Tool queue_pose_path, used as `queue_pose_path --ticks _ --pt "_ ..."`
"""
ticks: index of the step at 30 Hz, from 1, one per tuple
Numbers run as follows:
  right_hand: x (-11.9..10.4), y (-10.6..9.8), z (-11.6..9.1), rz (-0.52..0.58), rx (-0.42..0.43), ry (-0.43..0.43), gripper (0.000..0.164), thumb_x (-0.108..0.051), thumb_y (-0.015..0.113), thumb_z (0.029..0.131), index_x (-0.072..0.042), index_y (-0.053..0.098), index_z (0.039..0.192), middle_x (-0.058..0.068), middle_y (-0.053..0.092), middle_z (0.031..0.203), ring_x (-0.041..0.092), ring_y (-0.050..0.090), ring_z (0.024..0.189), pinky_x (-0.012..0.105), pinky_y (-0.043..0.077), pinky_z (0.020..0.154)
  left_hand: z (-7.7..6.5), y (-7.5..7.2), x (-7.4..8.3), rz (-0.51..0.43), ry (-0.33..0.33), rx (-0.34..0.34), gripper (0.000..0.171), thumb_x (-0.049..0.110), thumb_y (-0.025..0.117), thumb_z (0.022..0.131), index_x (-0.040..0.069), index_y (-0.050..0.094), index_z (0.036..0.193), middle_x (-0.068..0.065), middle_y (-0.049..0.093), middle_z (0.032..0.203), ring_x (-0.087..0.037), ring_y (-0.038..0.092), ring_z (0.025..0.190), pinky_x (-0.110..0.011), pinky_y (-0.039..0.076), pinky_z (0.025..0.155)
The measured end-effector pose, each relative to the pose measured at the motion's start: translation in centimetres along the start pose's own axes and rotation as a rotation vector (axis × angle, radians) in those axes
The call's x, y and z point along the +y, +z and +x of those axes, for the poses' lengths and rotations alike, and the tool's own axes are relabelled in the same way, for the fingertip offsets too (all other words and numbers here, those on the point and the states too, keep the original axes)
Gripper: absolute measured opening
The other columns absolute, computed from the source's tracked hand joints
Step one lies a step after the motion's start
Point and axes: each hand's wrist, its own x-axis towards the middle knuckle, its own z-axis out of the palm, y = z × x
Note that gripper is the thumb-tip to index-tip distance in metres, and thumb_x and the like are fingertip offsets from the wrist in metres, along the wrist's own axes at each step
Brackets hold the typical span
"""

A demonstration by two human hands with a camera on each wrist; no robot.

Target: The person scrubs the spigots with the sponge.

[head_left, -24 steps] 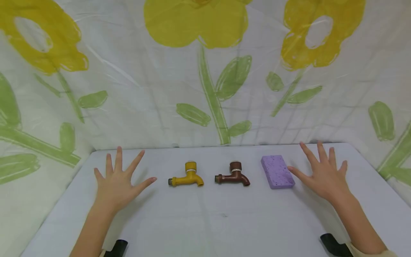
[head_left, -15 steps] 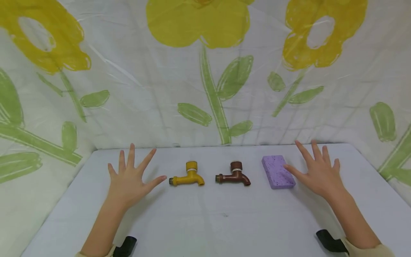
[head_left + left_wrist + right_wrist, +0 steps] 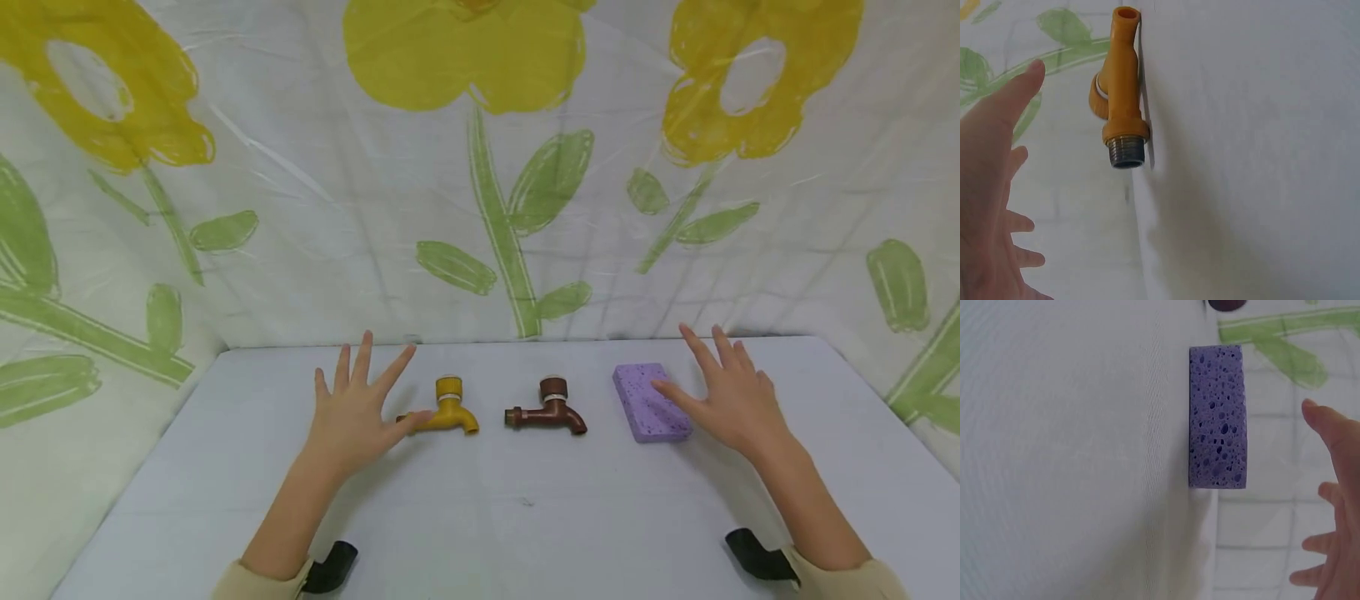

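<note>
My left hand [image 3: 351, 425], fingers spread, hovers at the left of the yellow tap [image 3: 448, 412]; in the head view its thumb overlaps the tap's threaded end. The left wrist view shows a gap between that thumb and the yellow tap [image 3: 1124, 87]. A brown tap [image 3: 551, 410] lies between the yellow tap and a purple sponge [image 3: 647, 408]. Over the sponge's right side reaches the thumb of my right hand [image 3: 738, 408], its fingers spread. In the right wrist view the sponge [image 3: 1217, 419] stands apart from the thumb. Neither hand holds anything.
A white table [image 3: 495, 517] carries the row of objects. Behind it hangs a white sheet [image 3: 315, 208] painted with yellow flowers and green leaves. Dark straps [image 3: 330, 568] sit at both wrists, over light sleeves.
My left hand has moved right, from beside the yellow tap until its thumb overlaps it in the head view. My right hand has shifted slightly left over the sponge. Taps and sponge have stayed put.
</note>
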Motion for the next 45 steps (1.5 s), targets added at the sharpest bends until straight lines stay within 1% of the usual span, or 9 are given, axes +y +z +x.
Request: queue_pose_path --ticks 7,17,21,24,28,32,36,40,45 --pt "-0.7 0.2 0.6 0.089 -0.051 -0.006 0.104 -0.062 0.065 0.098 -0.012 0.01 0.171 0.044 0.011 0.165 0.071 0.019 0.145 0.089 0.026 0.104 1.4 1.0 2.4 -0.065 0.08 0.017 0.094 0.07 0.072 0.088 0.03 0.037 0.166 -0.026 0.019 0.173 -0.055 0.024 0.154 -0.08 0.015 0.121" --pt "-1.6 0.9 1.7 0.166 -0.086 -0.021 0.107 -0.059 0.07 0.096 -0.004 0.013 0.169 0.045 0.025 0.16 0.068 0.028 0.142 0.085 0.031 0.108 2.8 2.4 5.5 -0.144 0.217 0.071 0.085 0.059 0.081 0.087 0.018 0.054 0.156 -0.025 0.048 0.158 -0.049 0.048 0.142 -0.069 0.032 0.121" --pt "-1.8 1.3 2.0 0.166 -0.102 -0.004 0.108 -0.06 0.071 0.095 -0.004 0.014 0.169 0.045 0.028 0.159 0.068 0.031 0.141 0.085 0.033 0.106 3.3 3.2 6.6 -0.179 0.289 0.122 0.079 0.051 0.087 0.084 0.013 0.061 0.149 -0.025 0.06 0.145 -0.046 0.058 0.131 -0.063 0.045 0.115" --pt "-1.9 1.6 2.2 0.17 -0.101 -0.002 0.109 -0.059 0.074 0.094 -0.003 0.017 0.168 0.047 0.031 0.155 0.07 0.035 0.137 0.084 0.037 0.103 3.7 3.7 7.6 -0.226 0.317 0.132 0.074 0.046 0.089 0.083 0.011 0.065 0.144 -0.022 0.065 0.137 -0.043 0.062 0.125 -0.059 0.052 0.107" --pt "-2.0 2.1 2.4 0.197 -0.105 0.002 0.11 -0.056 0.077 0.092 0.001 0.02 0.166 0.05 0.033 0.151 0.07 0.039 0.133 0.082 0.041 0.101 4.0 4.0 9.0 -0.298 0.308 0.079 0.066 0.042 0.089 0.085 0.01 0.069 0.139 -0.016 0.069 0.129 -0.037 0.065 0.119 -0.054 0.057 0.1" --pt "-2.0 2.4 2.5 0.217 -0.121 0.017 0.11 -0.054 0.078 0.092 0.002 0.019 0.166 0.049 0.035 0.149 0.068 0.042 0.132 0.081 0.043 0.101 4.4 4.4 10.2 -0.31 0.283 -0.006 0.055 0.041 0.086 0.089 0.011 0.072 0.134 -0.012 0.072 0.124 -0.033 0.066 0.113 -0.05 0.06 0.089" --pt "-2.1 2.7 2.6 0.248 -0.132 0.019 0.108 -0.05 0.079 0.091 0.007 0.022 0.163 0.047 0.042 0.145 0.064 0.047 0.129 0.076 0.045 0.1 4.8 5.1 11.0 -0.33 0.266 -0.081 0.047 0.039 0.084 0.091 0.011 0.075 0.128 -0.01 0.075 0.12 -0.031 0.068 0.112 -0.047 0.061 0.089" --pt "-2.1 2.8 2.7 0.27 -0.14 0.021 0.105 -0.046 0.082 0.09 0.011 0.027 0.16 0.047 0.046 0.141 0.06 0.051 0.126 0.072 0.047 0.1 5.3 5.8 11.3 -0.428 0.269 -0.126 0.041 0.033 0.085 0.092 0.009 0.077 0.124 -0.009 0.077 0.118 -0.026 0.07 0.11 -0.043 0.06 0.094" --pt "-2.1 3.0 2.7 0.273 -0.151 0.026 0.102 -0.045 0.084 0.088 0.01 0.034 0.157 0.047 0.047 0.137 0.057 0.053 0.122 0.07 0.049 0.098 5.5 6.2 11.3 -0.559 0.27 -0.147 0.033 0.024 0.086 0.091 0.007 0.079 0.119 -0.009 0.078 0.111 -0.022 0.071 0.1 -0.036 0.059 0.088"
